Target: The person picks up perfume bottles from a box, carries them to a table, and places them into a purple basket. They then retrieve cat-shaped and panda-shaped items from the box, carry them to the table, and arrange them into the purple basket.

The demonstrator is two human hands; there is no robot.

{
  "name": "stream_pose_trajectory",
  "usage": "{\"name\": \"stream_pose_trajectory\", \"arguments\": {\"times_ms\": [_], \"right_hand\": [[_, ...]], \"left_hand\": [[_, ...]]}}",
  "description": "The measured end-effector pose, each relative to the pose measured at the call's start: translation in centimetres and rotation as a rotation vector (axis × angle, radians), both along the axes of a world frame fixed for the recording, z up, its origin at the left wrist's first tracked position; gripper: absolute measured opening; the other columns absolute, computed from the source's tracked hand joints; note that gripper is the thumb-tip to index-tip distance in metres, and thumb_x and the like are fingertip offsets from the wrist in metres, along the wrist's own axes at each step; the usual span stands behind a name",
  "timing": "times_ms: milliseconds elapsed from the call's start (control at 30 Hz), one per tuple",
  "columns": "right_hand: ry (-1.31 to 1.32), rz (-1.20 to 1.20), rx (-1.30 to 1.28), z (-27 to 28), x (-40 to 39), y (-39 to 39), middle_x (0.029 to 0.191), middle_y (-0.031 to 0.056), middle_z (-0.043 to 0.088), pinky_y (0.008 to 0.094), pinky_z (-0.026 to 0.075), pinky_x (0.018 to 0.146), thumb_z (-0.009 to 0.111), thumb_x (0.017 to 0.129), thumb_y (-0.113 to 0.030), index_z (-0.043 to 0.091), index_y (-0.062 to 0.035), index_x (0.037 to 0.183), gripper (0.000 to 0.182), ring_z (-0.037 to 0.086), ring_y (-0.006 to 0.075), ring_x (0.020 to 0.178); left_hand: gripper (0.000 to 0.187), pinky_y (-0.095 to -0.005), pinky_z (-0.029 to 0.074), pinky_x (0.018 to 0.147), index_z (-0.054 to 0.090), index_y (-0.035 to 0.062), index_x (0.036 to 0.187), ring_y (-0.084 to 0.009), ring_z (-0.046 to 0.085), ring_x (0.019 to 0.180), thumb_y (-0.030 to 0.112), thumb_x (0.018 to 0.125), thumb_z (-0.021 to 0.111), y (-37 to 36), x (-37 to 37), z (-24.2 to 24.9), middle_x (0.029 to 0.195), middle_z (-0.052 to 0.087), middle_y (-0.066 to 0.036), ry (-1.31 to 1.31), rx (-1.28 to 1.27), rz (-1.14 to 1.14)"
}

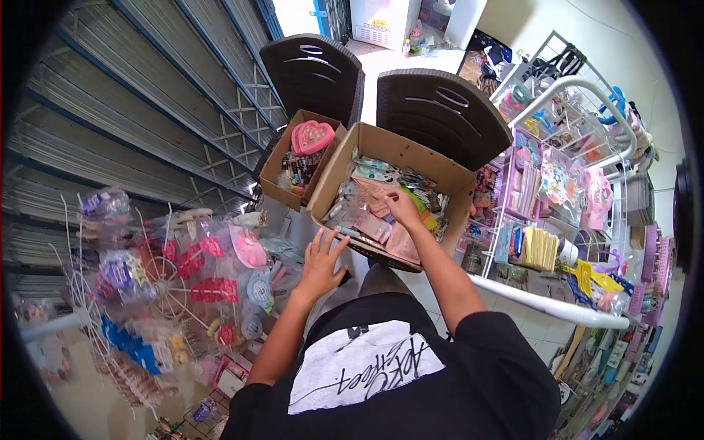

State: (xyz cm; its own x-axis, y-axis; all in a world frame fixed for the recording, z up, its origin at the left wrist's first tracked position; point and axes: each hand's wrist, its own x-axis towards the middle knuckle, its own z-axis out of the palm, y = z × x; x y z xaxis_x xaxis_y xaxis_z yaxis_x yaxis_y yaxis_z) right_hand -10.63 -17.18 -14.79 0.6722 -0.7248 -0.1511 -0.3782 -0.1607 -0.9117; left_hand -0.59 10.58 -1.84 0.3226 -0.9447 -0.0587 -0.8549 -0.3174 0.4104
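A large cardboard box (447,165) stands open in front of me, filled with small packaged goods. My right hand (402,207) is inside it with the fingers curled together, by a salmon-pink packet (370,194); what the fingertips hold, if anything, is hidden. Under that hand lie a pink packet (402,246) and a green and yellow item (424,205). My left hand (321,265) has its fingers spread, with the fingertips at the box's near left corner. Pale pink packs (372,226) and clear plastic wrapping lie in the near part of the box.
A smaller box (279,158) with a pink heart-shaped case (312,137) stands left. Two brown chairs (312,70) are behind the boxes. A wire rack with hanging accessories (194,260) is at left; a white-railed shelf (557,312) with goods is at right.
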Motion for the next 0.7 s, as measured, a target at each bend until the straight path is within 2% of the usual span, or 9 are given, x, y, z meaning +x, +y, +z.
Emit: {"name": "stream_pose_trajectory", "arguments": {"times_ms": [67,100,233,367,433,533,600,633,700], "right_hand": [[0.270,0.097,-0.316,-1.9,2.8,-2.4,0.098,0.0213,0.068,0.0438,0.051,0.086,0.061,0.084,-0.021,0.066,0.0027,0.104,0.031,0.064,0.0374,0.095],[0.397,0.152,-0.454,-2.6,3.7,-3.2,0.113,0.0235,0.065,0.0476,0.049,0.093,0.058,0.082,-0.016,0.064,0.0016,0.111,0.035,0.061,0.0426,0.104],[0.575,0.271,-0.562,-6.0,5.9,-6.0,0.125,0.0239,0.057,0.0493,0.049,0.092,0.053,0.083,-0.015,0.057,-0.0011,0.120,0.040,0.060,0.0432,0.109],[0.731,0.576,-0.675,-5.7,7.2,-7.7,0.109,0.0195,0.068,0.0462,0.056,0.080,0.056,0.083,-0.012,0.068,-0.0037,0.103,0.024,0.069,0.0360,0.094],[0.714,0.652,-0.696,-5.5,7.7,-8.3,0.103,0.0194,0.069,0.0453,0.056,0.080,0.058,0.082,-0.011,0.071,-0.0035,0.096,0.020,0.070,0.0354,0.094],[0.658,0.756,-0.700,-1.9,8.9,-9.6,0.095,0.0211,0.070,0.0439,0.056,0.081,0.061,0.078,-0.009,0.073,-0.0027,0.085,0.016,0.070,0.0351,0.093],[0.622,0.761,-0.731,2.2,9.9,-10.3,0.093,0.0239,0.069,0.0471,0.055,0.079,0.061,0.076,-0.011,0.071,-0.0014,0.085,0.016,0.068,0.0379,0.089],[0.608,0.841,-0.695,5.2,10.3,-10.5,0.091,0.0223,0.069,0.0462,0.055,0.078,0.062,0.075,-0.011,0.071,-0.0023,0.085,0.016,0.069,0.0367,0.088],[0.524,0.988,-0.599,11.9,10.5,-10.5,0.086,0.0176,0.070,0.0416,0.055,0.075,0.066,0.076,-0.012,0.073,-0.0057,0.089,0.016,0.070,0.0321,0.085]], "left_hand": [[0.071,-0.0519,0.027,0.112,0.045,0.0211,0.144,-0.0396,0.023,0.142,0.022,0.079,0.073,-0.2,0.3,0.2,0.148,0.036,-0.013,0.051,0.008,-0.009],[0.069,-0.0572,0.027,0.110,0.045,0.0222,0.143,-0.0392,0.022,0.143,0.022,0.079,0.072,-0.3,0.4,0.1,0.149,0.035,-0.011,0.090,0.011,0.001],[0.068,-0.0552,0.026,0.111,0.046,0.0226,0.142,-0.0390,0.022,0.142,0.021,0.079,0.072,-0.9,0.8,0.5,0.148,0.036,-0.011,0.118,0.025,0.042],[0.066,-0.0531,0.026,0.111,0.048,0.0219,0.140,-0.0386,0.025,0.140,0.022,0.079,0.073,-1.4,1.1,0.7,0.147,0.037,-0.009,0.145,0.007,0.053],[0.064,-0.0529,0.027,0.111,0.050,0.0211,0.139,-0.0386,0.026,0.139,0.022,0.079,0.073,-1.5,1.2,0.8,0.146,0.038,-0.009,0.152,0.013,0.049],[0.059,-0.0528,0.027,0.111,0.052,0.0207,0.136,-0.0380,0.025,0.139,0.022,0.081,0.073,-1.9,1.3,0.9,0.144,0.041,-0.009,0.201,-0.012,0.063],[0.055,-0.0489,0.037,0.105,0.055,0.0175,0.133,-0.0363,0.039,0.132,0.023,0.082,0.073,-2.3,1.3,1.1,0.137,0.048,-0.009,0.159,-0.048,0.109],[0.055,-0.0489,0.037,0.105,0.055,0.0175,0.133,-0.0363,0.039,0.132,0.023,0.082,0.073,-2.7,1.3,1.1,0.137,0.048,-0.009,0.163,-0.049,0.106],[0.054,-0.0421,0.048,0.093,0.053,0.0084,0.132,-0.0328,0.056,0.117,0.040,0.090,0.065,-3.6,1.5,1.2,0.125,0.059,-0.016,0.663,-0.148,0.483]]}}
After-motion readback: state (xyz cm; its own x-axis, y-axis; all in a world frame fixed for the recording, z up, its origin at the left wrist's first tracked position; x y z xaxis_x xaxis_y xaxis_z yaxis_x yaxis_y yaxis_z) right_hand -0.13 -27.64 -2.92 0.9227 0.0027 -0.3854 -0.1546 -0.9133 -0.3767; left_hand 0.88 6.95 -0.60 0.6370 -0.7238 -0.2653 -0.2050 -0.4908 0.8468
